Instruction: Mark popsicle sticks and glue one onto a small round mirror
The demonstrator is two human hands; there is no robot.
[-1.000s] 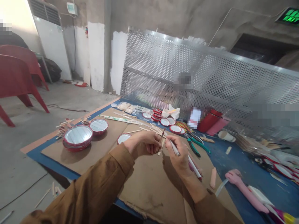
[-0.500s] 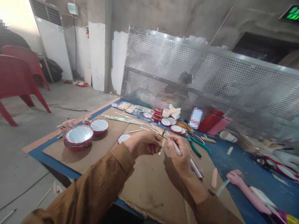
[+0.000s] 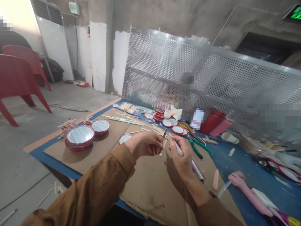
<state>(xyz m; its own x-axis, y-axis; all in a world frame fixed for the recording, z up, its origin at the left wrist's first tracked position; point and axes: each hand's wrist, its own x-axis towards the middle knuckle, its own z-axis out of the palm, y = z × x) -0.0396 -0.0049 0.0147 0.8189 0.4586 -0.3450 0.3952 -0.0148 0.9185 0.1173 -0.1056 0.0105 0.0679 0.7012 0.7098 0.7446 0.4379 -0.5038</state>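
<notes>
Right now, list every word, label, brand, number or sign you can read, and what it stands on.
None can be read.
Black sign with green lit marks: cut off, blurred.
Long white plastic wrapper with green print: too small.
Bright white rectangular screen: pixelated.

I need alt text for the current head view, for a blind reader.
A person's left hand holds a brown stick, and their right hand holds a white pen-like tool close by, over a cardboard sheet. Red-rimmed discs and teal-handled pliers lie nearby.

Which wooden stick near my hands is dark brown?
The brown stick pinched in your left hand, slanting up; the pale sticks beyond lie on the cardboard.
</notes>
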